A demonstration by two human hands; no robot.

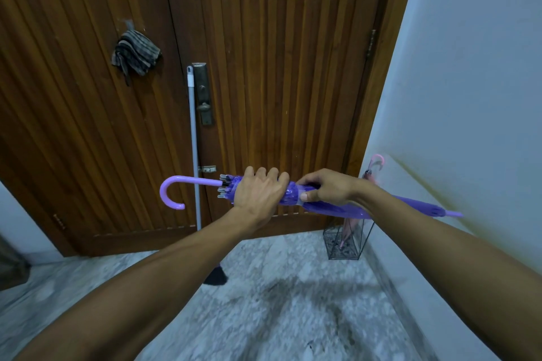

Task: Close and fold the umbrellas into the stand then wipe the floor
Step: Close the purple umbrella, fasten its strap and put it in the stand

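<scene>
Both arms stretched forward, forearms converging on the purple umbrella point(337, 209), held roughly level at mid-frame, slightly lower at the tip end.

Left hand point(258, 192): palm down, fingers curled over the furled canopy just beside the rib ends; full wrap grip. Hooked purple handle point(176, 190) sticks out to the left of it, hook opening downward.

Right hand point(327, 187): just right of the left hand, nearly touching. Thumb and fingers pinch the strap point(302, 195) band around the canopy; thumb on the near side. Whether the strap is fastened, can't tell.

Umbrella canopy is gathered but loose folds show between the hands. Tip point(453, 213) points right, toward the white wall point(469, 82).

Wire stand point(344, 243): on the floor in the right corner, against the wall and just beside the door. Holds one pink umbrella point(349, 228), upright, its pink hook handle point(377, 160) above the purple umbrella's shaft. The purple umbrella passes over the stand, not in it.

Left of the hands: mop pole point(193, 149) leans upright against the wooden door point(278, 82), dark mop head point(215, 275) on the floor. Striped cloth point(135, 53) hangs on the door upper left.

Marble floor point(278, 302) in front of the stand is open; dark wet-looking patches at centre.
</scene>
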